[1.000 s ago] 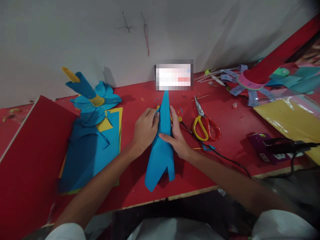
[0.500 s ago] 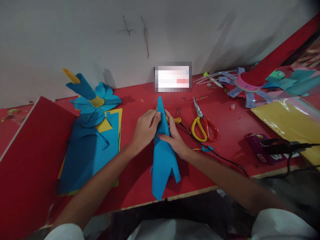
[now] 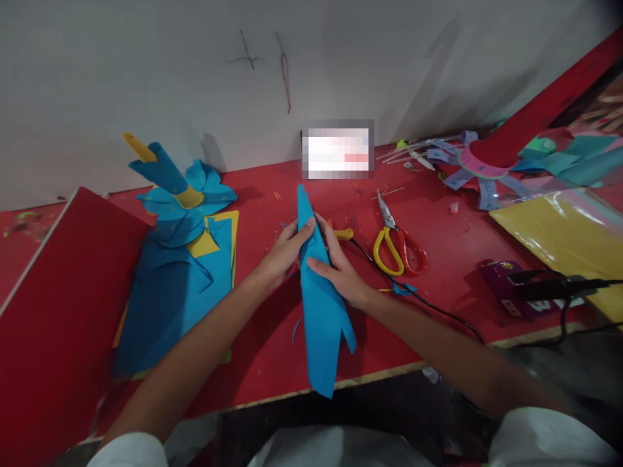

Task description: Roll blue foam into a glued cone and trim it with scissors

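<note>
Between my two hands is a sheet of blue craft paper [image 3: 321,318], rolled into a narrow cone with its tip pointing away from me and its wide, uneven end toward the table's front edge. My left hand [image 3: 287,250] grips the cone's left side near the tip, thumb on top. On the right side, my right hand [image 3: 338,266] holds it with the thumb across the top and the fingers along the edge. The yellow end of a corded tool [image 3: 344,234] shows just beyond my right hand. Scissors [image 3: 394,240] with one yellow and one red handle lie to the right.
Blue and yellow sheets [image 3: 170,318] lie at left beside a standing red board [image 3: 63,311]. Behind them stands a blue paper flower [image 3: 170,181]. A black cord [image 3: 428,301] runs right toward a purple box [image 3: 511,292]. A blurred bright screen [image 3: 337,150] leans on the wall.
The cone has turned, its tip shifting left and its wide end right. My left hand has slid lower around its side, with the fingers now more underneath.
</note>
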Available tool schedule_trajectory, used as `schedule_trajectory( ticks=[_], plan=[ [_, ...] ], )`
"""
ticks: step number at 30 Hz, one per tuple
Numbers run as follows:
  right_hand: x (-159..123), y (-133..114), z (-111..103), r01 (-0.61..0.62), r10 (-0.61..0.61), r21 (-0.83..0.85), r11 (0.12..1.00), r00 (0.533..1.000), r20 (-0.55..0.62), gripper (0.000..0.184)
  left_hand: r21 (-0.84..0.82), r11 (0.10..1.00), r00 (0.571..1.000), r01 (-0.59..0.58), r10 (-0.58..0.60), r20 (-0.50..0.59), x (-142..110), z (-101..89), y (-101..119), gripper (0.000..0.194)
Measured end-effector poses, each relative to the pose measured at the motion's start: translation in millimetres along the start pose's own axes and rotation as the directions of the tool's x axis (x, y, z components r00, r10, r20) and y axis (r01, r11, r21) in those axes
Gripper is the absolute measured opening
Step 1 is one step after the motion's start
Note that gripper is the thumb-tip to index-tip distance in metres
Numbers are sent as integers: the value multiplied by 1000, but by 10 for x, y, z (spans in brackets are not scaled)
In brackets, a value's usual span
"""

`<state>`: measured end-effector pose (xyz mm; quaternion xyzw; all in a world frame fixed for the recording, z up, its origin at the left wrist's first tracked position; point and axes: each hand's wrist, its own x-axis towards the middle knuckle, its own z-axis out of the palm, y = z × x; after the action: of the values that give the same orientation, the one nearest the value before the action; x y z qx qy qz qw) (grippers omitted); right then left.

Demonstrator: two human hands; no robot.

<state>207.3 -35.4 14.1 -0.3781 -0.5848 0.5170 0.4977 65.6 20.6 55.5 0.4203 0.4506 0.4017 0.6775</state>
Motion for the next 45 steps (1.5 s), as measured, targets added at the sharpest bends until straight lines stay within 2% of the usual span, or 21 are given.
schedule_trajectory(
  ticks=[3,8,12,14,17,24,30,36,39,42,45],
  plan=[
    [2,-18,-5,-55,55,79,995,998,11,86,-102,994,997,35,-41,-65,-36,35,36,27],
    [3,-74,-4,-32,27,72,997,997,66,77,-163,987,986,-8,-19,-164,23,-41,99,41],
    [3,-67,-4,1,-1,5,1000,998,60,70,-197,980,993,-11,-13,-117,106,-175,159,53],
    [5,-39,-16,2,-2,-60,998,1000,3,65,-224,974,995,-17,-5,-97,148,-254,199,55],
    [13,-1,-39,25,-35,-127,992,997,-71,56,-307,948,992,-87,53,-116,196,-343,247,52],
    [11,-29,-56,108,-120,-189,976,991,-55,43,-361,932,999,-43,36,-25,156,-344,252,45],
    [3,-51,-61,134,-149,-201,970,987,-59,36,-388,913,991,-124,91,-103,156,-390,275,33],
    [18,-30,-56,104,-116,-214,971,992,-45,43,-468,881,998,-66,49,-48,146,-404,244,15],
    [15,-35,-51,39,-40,-162,986,999,-4,53,-518,852,997,-72,71,-22,130,-369,240,14],
    [-3,-50,-20,-79,79,2,997,992,96,71,-560,820,991,-122,134,-19,111,-329,239,21],
    [-28,-75,32,-191,149,202,960,967,207,94,-559,810,982,-176,186,-40,87,-272,239,23]
  ],
)
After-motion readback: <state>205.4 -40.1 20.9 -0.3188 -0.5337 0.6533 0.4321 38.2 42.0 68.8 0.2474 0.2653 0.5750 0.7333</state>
